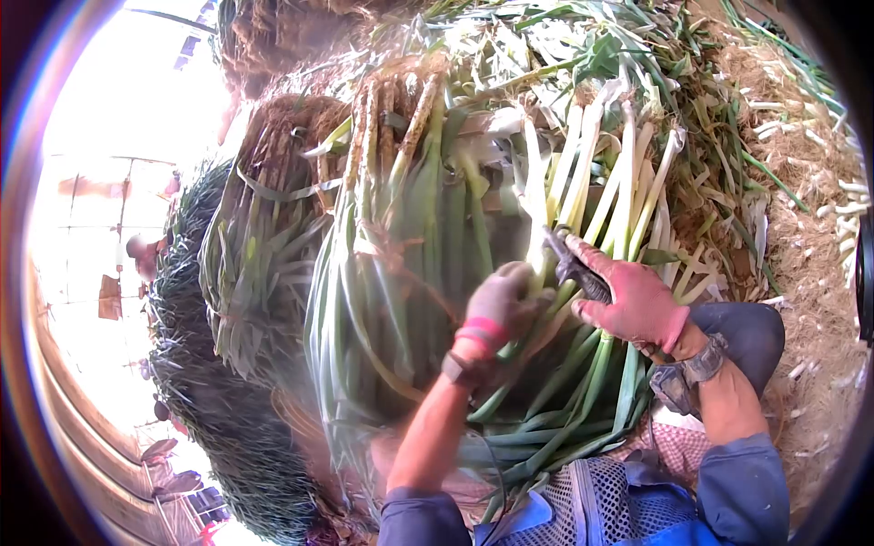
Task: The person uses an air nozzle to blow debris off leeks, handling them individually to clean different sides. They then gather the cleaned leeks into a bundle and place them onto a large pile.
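Observation:
Peeled long green onions (628, 191) lie side by side in front of me, white stems away from me and green leaves toward my lap. My right hand (633, 300), in a pinkish work glove, is closed round a black air blow gun (581, 271) whose tip is over the stems. In a grey glove with a pink cuff, my left hand (505, 305) is curled at the base of a pale onion stem (535, 182); its fingers are slightly blurred. To its left lie unpeeled onions (382, 191) with brown, soil-marked stems.
Stripped leaves and skins (546, 64) are heaped beyond the onions. A tied onion bundle (264, 237) and a tall stack of greens (218, 391) stand at left. More white-stemmed onions (847, 205) lie along the littered ground at right.

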Available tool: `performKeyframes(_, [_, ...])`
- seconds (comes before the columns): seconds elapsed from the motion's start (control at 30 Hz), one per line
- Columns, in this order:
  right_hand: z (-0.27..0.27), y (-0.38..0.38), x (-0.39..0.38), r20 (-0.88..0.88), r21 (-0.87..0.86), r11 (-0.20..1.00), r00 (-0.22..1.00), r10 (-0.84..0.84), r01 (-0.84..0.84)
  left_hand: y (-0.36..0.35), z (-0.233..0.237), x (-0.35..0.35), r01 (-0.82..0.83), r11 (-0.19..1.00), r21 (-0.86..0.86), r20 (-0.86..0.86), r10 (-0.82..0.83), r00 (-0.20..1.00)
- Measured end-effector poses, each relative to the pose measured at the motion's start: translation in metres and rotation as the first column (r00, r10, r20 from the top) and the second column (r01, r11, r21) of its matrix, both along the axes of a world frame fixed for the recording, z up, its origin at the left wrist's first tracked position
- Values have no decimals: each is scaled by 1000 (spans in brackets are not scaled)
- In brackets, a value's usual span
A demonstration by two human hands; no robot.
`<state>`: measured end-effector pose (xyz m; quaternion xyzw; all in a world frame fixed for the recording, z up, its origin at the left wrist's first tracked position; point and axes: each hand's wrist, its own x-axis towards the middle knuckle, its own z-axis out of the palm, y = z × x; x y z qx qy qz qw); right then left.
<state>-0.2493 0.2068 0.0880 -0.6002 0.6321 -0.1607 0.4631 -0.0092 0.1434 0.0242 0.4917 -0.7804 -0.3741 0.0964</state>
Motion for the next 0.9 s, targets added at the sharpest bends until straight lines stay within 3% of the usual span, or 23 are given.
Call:
performKeyframes(0.03, [1, -1, 2, -7, -3, 1000, 1000, 2, -2, -13, -3, 11, -58, 998, -22, -13, 57, 998])
performKeyframes(0.13, [2, 0, 7, 29, 33, 991, 991, 131, -132, -61, 1, 28, -131, 890, -436, 229, 251, 941])
performKeyframes(0.17, [-5, 1, 10, 43, -55, 991, 991, 128, -125, -76, 6, 28, -147, 832, -535, 311, 356, 881])
performKeyframes(0.2, [-18, 1, 15, 9, -154, 983, 994, 104, -102, -93, -2, 34, -48, 731, -681, 385, 414, 825])
performKeyframes(0.23, [-12, -3, 17, 27, -89, 994, 997, 71, -68, -105, -4, 36, 1, 681, -732, 431, 462, 775])
performKeyframes(0.3, [0, -13, 25, 38, -23, 999, 999, 30, -30, -133, -9, 42, 71, 701, -710, 514, 446, 733])
performKeyframes(0.37, [7, -18, 32, 47, 128, 981, 989, 138, -143, -153, -22, 44, 95, 725, -682, 549, 422, 722])
performKeyframes(0.43, [0, -18, 37, 28, 74, 988, 990, 136, -138, -168, -39, 40, 136, 710, -691, 619, 484, 619])
performKeyframes(0.47, [-2, -19, 38, 18, 19, 990, 990, 139, -140, -174, -47, 36, 133, 709, -693, 613, 482, 625])
performKeyframes(0.53, [10, -27, 35, -32, 94, 990, 993, 110, -106, -179, -50, 27, 78, 793, -605, 714, 497, 493])
performKeyframes(0.6, [4, -29, 32, -52, 110, 988, 992, 111, -105, -171, -42, 24, 44, 820, -571, 711, 467, 526])
performKeyframes(0.67, [-2, -30, 34, -26, 111, 982, 988, 153, -150, -157, -22, 19, -165, 928, -333, 663, 355, 659])
performKeyframes(0.7, [0, -32, 36, -18, 121, 983, 990, 142, -139, -151, -20, 21, -245, 921, -302, 608, 384, 695])
performKeyframes(0.77, [3, -38, 38, 8, 180, 981, 997, 71, -72, -136, -15, 30, -259, 929, -265, 600, 369, 710])
performKeyframes(0.8, [-3, -39, 42, 7, 99, 994, 999, 54, -55, -128, -15, 36, -269, 936, -227, 587, 352, 729])
performKeyframes(0.9, [-5, -36, 46, 21, 131, 973, 981, 191, -192, -116, -12, 48, -277, 936, -218, 549, 352, 758])
